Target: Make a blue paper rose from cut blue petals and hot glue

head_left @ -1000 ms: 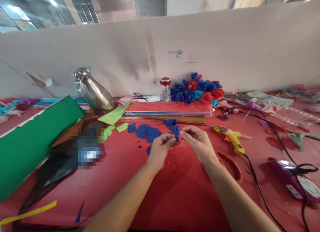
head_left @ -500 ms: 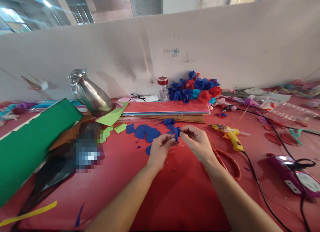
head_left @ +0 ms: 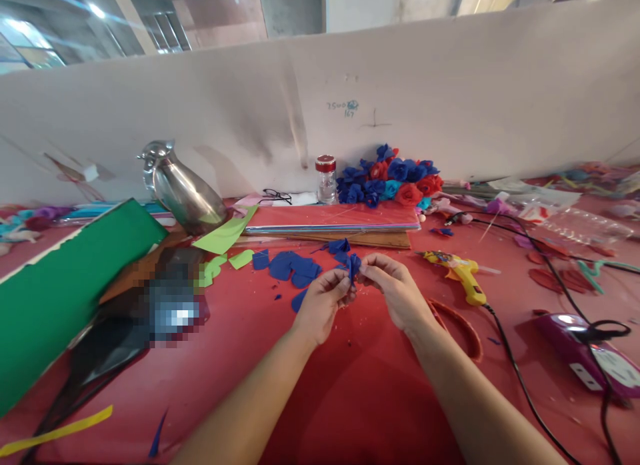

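Between my two hands is a small blue paper flower [head_left: 353,267], its petals curled and bunched. My left hand [head_left: 325,301] pinches it low down with thumb and fingers. The fingertips of my right hand [head_left: 389,282] close on its right edge. Just beyond and left of my hands lie cut blue paper petals [head_left: 281,265], several of them overlapping on the red table [head_left: 240,371]. A folded blue piece [head_left: 339,245] rests right behind the flower.
A yellow glue gun [head_left: 465,278] with a black cord lies right of my hands, near red-handled scissors [head_left: 467,331] and a purple power strip [head_left: 590,351]. Behind are stacked paper sheets [head_left: 330,217], a glass jar [head_left: 327,185], finished flowers [head_left: 390,175] and a steel jug [head_left: 187,188].
The blue paper flower has turned more upright in my fingers. My left hand has shifted its pinch slightly lower, and my right fingertips have moved a little along its edge.
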The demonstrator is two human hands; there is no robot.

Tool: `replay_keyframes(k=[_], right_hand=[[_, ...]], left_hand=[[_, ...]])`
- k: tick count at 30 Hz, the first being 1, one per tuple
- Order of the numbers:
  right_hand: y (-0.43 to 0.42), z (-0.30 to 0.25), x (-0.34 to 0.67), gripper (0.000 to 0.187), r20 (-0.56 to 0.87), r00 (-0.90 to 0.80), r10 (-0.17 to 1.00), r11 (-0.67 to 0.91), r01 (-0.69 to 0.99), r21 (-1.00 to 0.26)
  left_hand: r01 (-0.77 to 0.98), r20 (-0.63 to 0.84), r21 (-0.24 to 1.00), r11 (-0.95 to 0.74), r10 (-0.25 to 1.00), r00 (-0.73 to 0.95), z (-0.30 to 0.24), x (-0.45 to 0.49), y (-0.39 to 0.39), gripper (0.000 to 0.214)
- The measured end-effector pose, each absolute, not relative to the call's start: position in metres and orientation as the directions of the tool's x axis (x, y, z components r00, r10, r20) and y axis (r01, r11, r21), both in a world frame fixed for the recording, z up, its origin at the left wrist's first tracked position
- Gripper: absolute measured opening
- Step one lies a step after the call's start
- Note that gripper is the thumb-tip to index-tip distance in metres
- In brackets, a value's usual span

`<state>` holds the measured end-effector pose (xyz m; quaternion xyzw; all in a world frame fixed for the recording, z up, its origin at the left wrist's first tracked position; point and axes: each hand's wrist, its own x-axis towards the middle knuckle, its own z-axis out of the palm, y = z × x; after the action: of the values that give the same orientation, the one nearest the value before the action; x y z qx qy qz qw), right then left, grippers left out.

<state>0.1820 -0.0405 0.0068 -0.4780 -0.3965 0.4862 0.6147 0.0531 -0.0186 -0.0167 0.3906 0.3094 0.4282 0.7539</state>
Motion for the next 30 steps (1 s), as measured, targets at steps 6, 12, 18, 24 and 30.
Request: replay_keyframes(k=[6,12,18,24,30], right_hand=[[-0.0407,0.0094,0.1815,0.017,0.043,0.272,0.961,0.093,-0.174,-0.98],[-0.0399,0.0074,0.1826,0.014,0.004,0.299,0.954,0.058,-0.171,-0.984],[-0.0403,0.0087,0.1812,0.019,0.04,0.257,0.966,0.091,-0.19,-0.978],[-0.0396,0.008,0.1821,0.02,-0.038,0.273,0.961,0.03,-0.241,-0.97],[-0.0408,0.0042,0.1766,0.021,-0.057,0.195,0.979,-0.012,-0.225,-0.974]], left_hand=[[-0.376,-0.136,0.871,0.316,0.89,0.434,-0.0185,0.0535,-0.0183,0.029],[-0.374,-0.144,0.864,0.337,0.877,0.458,-0.0174,0.0531,-0.0179,0.028],[-0.374,-0.15,0.862,0.342,0.877,0.455,-0.0163,0.0528,-0.0181,0.029],[-0.387,-0.163,0.848,0.361,0.874,0.457,-0.0173,0.0528,-0.0178,0.03],[-0.53,-0.215,0.736,0.422,0.887,0.409,-0.0196,0.0506,-0.0122,0.026]])
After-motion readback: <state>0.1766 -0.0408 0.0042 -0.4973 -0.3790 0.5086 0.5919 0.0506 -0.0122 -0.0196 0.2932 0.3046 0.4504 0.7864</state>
